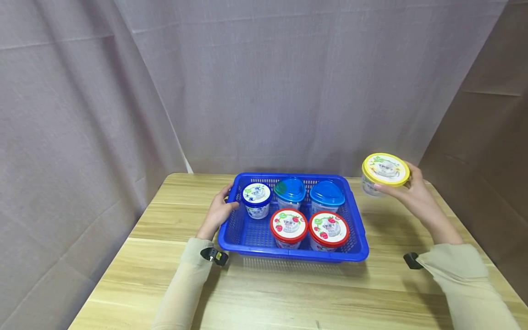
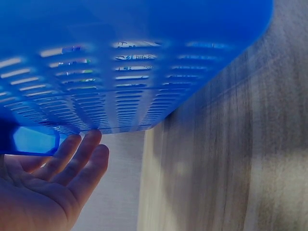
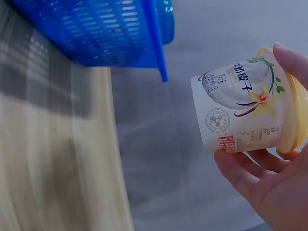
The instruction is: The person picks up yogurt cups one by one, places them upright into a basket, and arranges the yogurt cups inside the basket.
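My right hand (image 1: 414,188) holds a yogurt cup with a yellow lid (image 1: 385,169) up off the table, right of the blue plastic basket (image 1: 293,253). In the right wrist view the thumb lies by the lid and the fingers curve under the printed cup (image 3: 240,106). My left hand (image 1: 218,211) grips the basket's left rim, thumb over the edge and fingers outside against the slotted wall. Inside the basket stand a cup with a dark blue lid (image 1: 256,194), two with red lids (image 1: 288,224) (image 1: 328,228), and two clear containers with light blue lids (image 1: 291,189) (image 1: 327,192).
The basket stands on a light wooden table (image 1: 272,298). A grey curtain (image 1: 268,91) hangs behind the table's far edge, and a brownish cloth (image 1: 491,160) hangs along the right side.
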`<state>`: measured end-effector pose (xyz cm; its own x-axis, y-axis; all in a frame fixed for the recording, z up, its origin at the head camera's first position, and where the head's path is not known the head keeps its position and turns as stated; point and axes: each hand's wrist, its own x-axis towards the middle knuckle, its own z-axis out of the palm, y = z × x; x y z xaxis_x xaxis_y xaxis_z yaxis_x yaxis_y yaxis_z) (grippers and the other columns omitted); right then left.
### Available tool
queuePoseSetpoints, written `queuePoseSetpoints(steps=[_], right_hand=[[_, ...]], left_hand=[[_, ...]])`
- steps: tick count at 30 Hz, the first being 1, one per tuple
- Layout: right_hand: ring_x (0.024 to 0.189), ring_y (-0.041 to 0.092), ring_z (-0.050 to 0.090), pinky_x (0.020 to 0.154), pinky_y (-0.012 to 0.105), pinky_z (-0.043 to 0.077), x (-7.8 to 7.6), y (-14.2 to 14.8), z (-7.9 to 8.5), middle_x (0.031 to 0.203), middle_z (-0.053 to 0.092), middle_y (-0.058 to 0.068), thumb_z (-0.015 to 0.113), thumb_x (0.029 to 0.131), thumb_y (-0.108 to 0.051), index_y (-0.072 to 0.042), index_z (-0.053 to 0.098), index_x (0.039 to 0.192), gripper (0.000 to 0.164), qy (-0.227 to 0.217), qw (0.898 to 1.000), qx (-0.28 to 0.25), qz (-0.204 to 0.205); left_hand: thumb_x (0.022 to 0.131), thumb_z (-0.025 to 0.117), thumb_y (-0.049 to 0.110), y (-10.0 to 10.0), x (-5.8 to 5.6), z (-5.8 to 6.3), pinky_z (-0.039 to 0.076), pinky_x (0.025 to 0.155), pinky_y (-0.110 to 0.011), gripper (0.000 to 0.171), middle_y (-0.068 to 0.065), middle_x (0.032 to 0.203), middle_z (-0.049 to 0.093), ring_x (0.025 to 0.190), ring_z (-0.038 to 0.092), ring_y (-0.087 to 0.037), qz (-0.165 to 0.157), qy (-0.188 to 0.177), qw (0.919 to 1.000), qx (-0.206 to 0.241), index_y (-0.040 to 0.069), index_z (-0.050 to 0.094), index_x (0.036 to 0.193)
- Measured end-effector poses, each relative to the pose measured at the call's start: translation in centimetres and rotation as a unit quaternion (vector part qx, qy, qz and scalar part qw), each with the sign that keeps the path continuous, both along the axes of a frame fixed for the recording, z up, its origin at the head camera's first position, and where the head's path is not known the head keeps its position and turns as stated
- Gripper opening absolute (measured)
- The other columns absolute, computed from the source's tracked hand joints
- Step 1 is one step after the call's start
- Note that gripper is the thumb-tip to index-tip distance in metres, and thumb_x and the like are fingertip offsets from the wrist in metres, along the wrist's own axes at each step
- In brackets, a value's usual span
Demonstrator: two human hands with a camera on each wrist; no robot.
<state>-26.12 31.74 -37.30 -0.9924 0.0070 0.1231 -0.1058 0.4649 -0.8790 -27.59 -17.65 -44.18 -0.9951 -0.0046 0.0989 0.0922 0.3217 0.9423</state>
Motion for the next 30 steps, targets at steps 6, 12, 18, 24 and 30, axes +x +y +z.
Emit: queuePoseSetpoints(steps=[6,12,18,24,30], right_hand=[[0.148,0.048,0.008,0.113,0.068,0.017,-0.3,-1.0,0.8,0.164,0.004,0.026,0.074,0.091,-0.034,-0.008,-0.007,0.16,0.11,0.008,1.0,-0.004,0.008],[0.15,0.043,0.008,0.115,0.066,0.016,-0.2,-2.4,2.0,0.165,0.006,0.023,0.075,0.09,-0.032,-0.01,-0.006,0.16,0.11,0.01,1.0,-0.01,0.026],[0.148,0.041,0.019,0.112,0.066,0.024,0.0,-4.3,3.5,0.164,0.014,0.02,0.075,0.09,-0.031,-0.017,-0.005,0.161,0.108,0.005,0.998,-0.007,0.056],[0.146,0.042,0.025,0.11,0.067,0.028,-0.3,-5.9,4.6,0.163,0.018,0.018,0.077,0.089,-0.034,-0.02,-0.004,0.161,0.11,0.004,0.997,0.003,0.076],[0.145,0.041,0.028,0.11,0.064,0.03,-1.1,-7.6,5.0,0.162,0.02,0.019,0.077,0.089,-0.03,-0.017,-0.004,0.161,0.109,0.004,0.995,0.005,0.101]], left_hand=[[0.078,0.062,-0.004,-0.3,-0.4,-0.9,0.052,0.091,-0.046,0.08,-0.028,0.137,0.054,0.114,0.06,-0.041,0.0,0.012,0.9999,0.006,0.0,0.037,0.154],[0.077,0.062,-0.003,-0.4,-0.8,-1.5,0.052,0.091,-0.047,0.08,-0.025,0.136,0.055,0.114,0.06,-0.039,0.009,0.01,0.9999,0.007,0.004,0.04,0.154],[0.077,0.063,-0.002,-0.3,-0.7,-1.3,0.052,0.093,-0.048,0.081,-0.024,0.137,0.055,0.115,0.06,-0.039,0.014,0.001,0.9999,0.009,0.005,0.04,0.154],[0.077,0.063,-0.003,-0.2,-0.8,-1.2,0.053,0.091,-0.046,0.082,-0.023,0.137,0.055,0.114,0.061,-0.038,0.014,0.0,0.9998,0.016,0.006,0.04,0.154],[0.077,0.064,-0.003,-0.2,-0.8,-1.3,0.053,0.09,-0.045,0.082,-0.022,0.135,0.056,0.112,0.061,-0.037,0.013,-0.002,0.9998,0.016,0.007,0.04,0.154]])
